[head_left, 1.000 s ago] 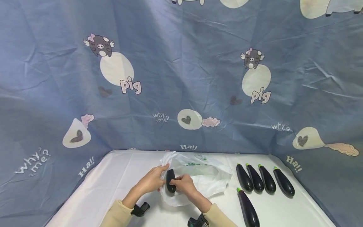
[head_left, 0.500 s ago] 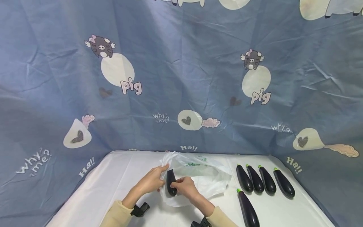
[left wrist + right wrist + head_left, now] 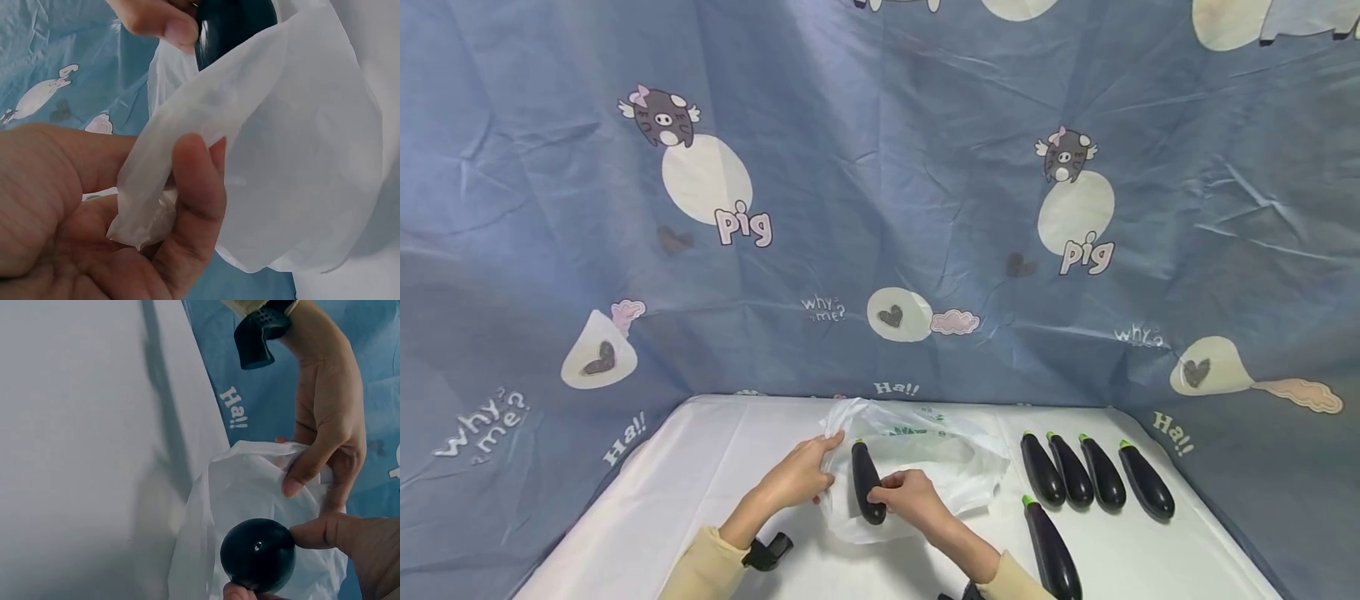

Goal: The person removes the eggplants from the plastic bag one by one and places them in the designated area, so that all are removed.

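Note:
At the table's middle lies a white plastic bag (image 3: pixel 951 479) with green print, its mouth spread toward me. My left hand (image 3: pixel 796 477) grips the bag's left rim; the left wrist view shows the film (image 3: pixel 147 187) between its thumb and fingers. With thumb and fingertips my right hand (image 3: pixel 917 502) holds a dark eggplant (image 3: pixel 865 477) near its rounded end, at the bag's mouth. Its green stem end points away from me. In the right wrist view the eggplant's round bottom (image 3: pixel 258 553) faces the camera, the bag's opening behind it.
To the right, several eggplants (image 3: pixel 1103 473) lie in a row on the white table (image 3: pixel 737 450), stems pointing away. Nearer me lies another eggplant (image 3: pixel 1052 550). A blue printed cloth (image 3: pixel 880 208) hangs behind the table.
My right hand has shifted right and slightly toward me with the eggplant, which has tilted; its green stem tip now shows. My left hand has stayed at the bag's rim.

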